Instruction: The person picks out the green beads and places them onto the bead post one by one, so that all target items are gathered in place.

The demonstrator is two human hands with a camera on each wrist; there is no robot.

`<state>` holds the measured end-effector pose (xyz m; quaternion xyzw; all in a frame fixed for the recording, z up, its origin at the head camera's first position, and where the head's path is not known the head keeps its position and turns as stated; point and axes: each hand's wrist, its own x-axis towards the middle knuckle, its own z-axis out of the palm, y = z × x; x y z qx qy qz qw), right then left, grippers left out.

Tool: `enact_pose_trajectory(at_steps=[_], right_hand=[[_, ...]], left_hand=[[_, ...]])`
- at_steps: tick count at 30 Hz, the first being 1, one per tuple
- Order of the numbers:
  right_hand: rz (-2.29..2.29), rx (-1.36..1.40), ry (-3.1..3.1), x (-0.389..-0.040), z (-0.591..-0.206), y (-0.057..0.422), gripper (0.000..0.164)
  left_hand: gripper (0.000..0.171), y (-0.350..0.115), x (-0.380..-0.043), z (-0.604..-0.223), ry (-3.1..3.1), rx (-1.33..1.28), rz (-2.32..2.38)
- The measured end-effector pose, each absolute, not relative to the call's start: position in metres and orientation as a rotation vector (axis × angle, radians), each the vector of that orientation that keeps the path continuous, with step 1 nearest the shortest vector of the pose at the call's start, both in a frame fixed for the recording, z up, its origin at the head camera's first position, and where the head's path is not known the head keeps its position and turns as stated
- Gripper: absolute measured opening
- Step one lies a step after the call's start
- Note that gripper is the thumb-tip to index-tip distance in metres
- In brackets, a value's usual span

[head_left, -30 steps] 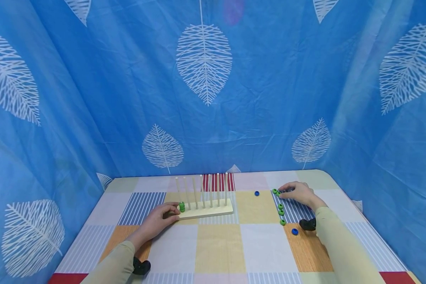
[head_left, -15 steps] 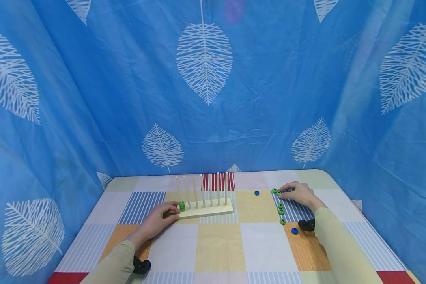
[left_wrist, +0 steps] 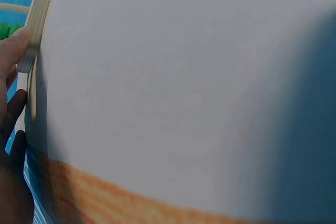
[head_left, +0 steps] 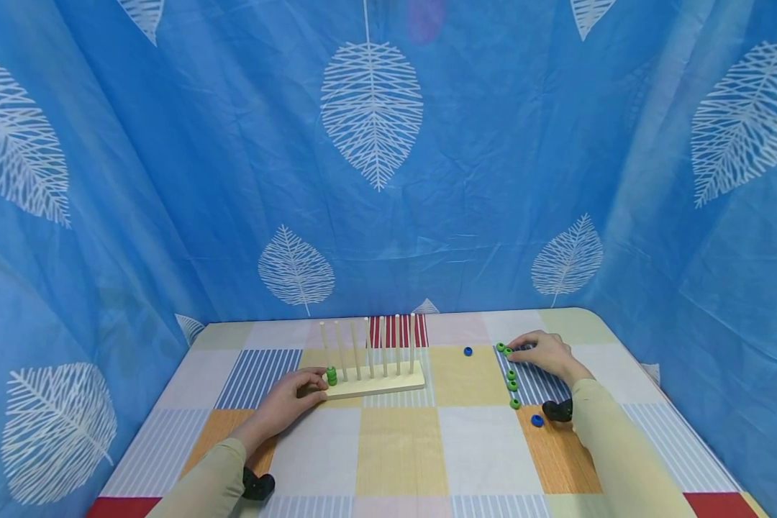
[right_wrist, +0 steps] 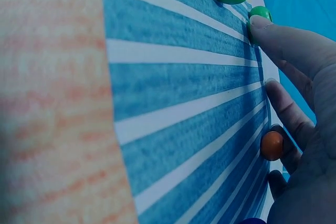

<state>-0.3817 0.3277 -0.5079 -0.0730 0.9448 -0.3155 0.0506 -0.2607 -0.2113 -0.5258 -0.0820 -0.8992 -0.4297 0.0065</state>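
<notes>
A pale wooden peg rack (head_left: 375,386) with several upright pegs (head_left: 383,349) stands left of the table's middle. Its left end is held by my left hand (head_left: 294,393), the thumb lying along the front edge of the base in the left wrist view. Green beads (head_left: 332,376) are stacked on the leftmost peg. Over at the right, my right hand (head_left: 549,354) pinches a green bead (head_left: 508,352) at the tabletop; the thumb covers part of this bead (right_wrist: 260,12) in the right wrist view. An orange bead (right_wrist: 272,146) sits by the lower fingers there, hidden in the head view.
Several loose green beads (head_left: 513,385) form a rough column left of the right forearm. One blue bead (head_left: 468,351) lies farther back, another blue bead (head_left: 537,420) nearer the front. A patchwork cloth (head_left: 401,453) covers the table, with blue curtains (head_left: 375,237) around it.
</notes>
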Motion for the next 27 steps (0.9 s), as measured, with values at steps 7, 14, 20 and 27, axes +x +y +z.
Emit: enact_pose_trajectory(at_steps=[7, 14, 20, 27], right_hand=[[-0.961, -0.230, 2.884, -0.3825, -0.5102, 0.3273, 0.038], [-0.965, -0.269, 2.899, -0.3821, -0.5107, 0.3269, 0.036], [-0.969, -0.266, 2.897, -0.3816, -0.5105, 0.3266, 0.035], [-0.989, -0.262, 2.902, -0.3814, -0.5093, 0.3257, 0.033]], left_hand=[[0.009, -0.2112, -0.2609, -0.5261, -2.811, -0.261, -1.342], [0.010, -0.2111, -0.2608, -0.5265, -2.814, -0.263, -1.317], [0.010, -0.2114, -0.2615, -0.5270, -2.814, -0.265, -1.323], [0.010, -0.2117, -0.2615, -0.5275, -2.816, -0.269, -1.317]])
